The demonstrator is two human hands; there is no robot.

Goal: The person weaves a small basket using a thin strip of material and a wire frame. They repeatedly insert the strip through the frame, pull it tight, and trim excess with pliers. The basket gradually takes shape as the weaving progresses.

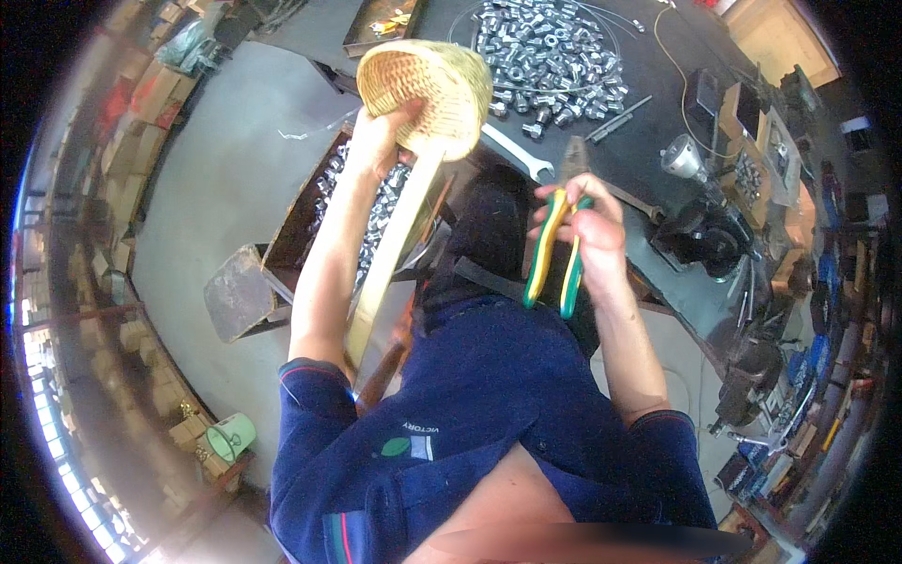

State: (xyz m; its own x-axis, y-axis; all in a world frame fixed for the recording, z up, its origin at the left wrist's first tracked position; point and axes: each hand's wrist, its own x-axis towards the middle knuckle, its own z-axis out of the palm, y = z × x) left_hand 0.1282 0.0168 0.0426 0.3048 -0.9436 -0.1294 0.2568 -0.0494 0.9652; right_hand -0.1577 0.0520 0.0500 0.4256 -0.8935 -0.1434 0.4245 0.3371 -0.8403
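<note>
My left hand (pixel 382 141) is closed on the rim of a woven straw-coloured basket scoop (pixel 473 89), with the thumb inside the bowl. A long flat pale handle (pixel 399 230) runs from the bowl down past my left forearm. My right hand (pixel 598 218) is wrapped loosely round the green-and-yellow grips of a pair of pliers (pixel 574 158), whose jaws point away from me. Close to the pliers' jaws lies an open-end wrench (pixel 520 153) at the bench edge. A large pile of shiny metal fittings (pixel 550 47) covers the bench beyond the hands.
Below the left forearm stands an open box (pixel 299 211) of similar fittings. A small tray (pixel 362 33) sits at the far left of the bench (pixel 648 66). On the right are a metal lamp (pixel 683 158) and a dark machine (pixel 700 235). A stool (pixel 242 293) stands left.
</note>
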